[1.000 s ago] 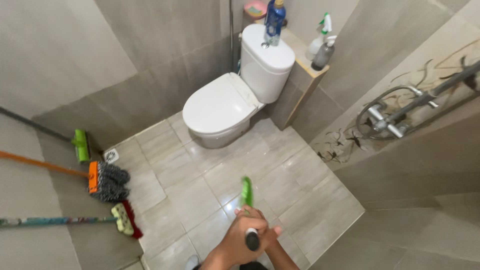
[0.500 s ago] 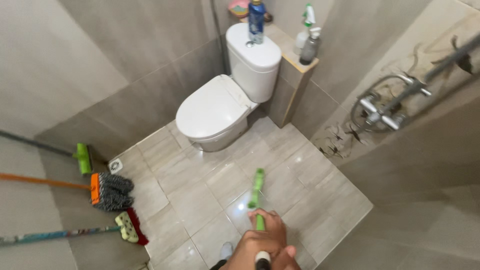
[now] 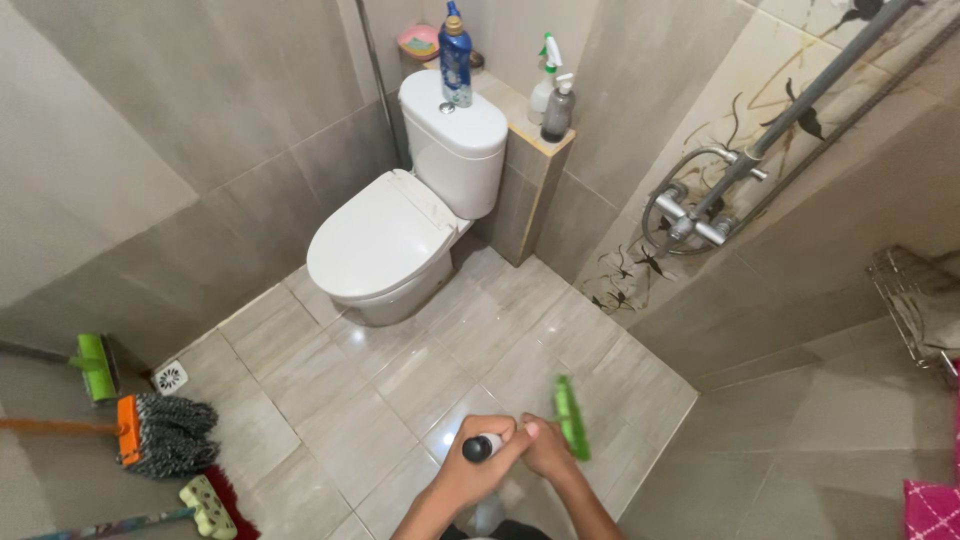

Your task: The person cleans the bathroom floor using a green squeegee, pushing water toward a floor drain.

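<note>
Both hands, left hand [image 3: 478, 470] and right hand [image 3: 548, 448], are clamped together on a green-headed brush [image 3: 570, 417] over the floor [image 3: 400, 390] in front of the toilet [image 3: 385, 240]; scrubbing looks underway, calling for firm strokes across the tiles.

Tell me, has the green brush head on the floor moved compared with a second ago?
Yes. The green brush head has swung rightward across the floor tiles, away from the toilet and toward the shower wall; both hands grip its handle.
</note>
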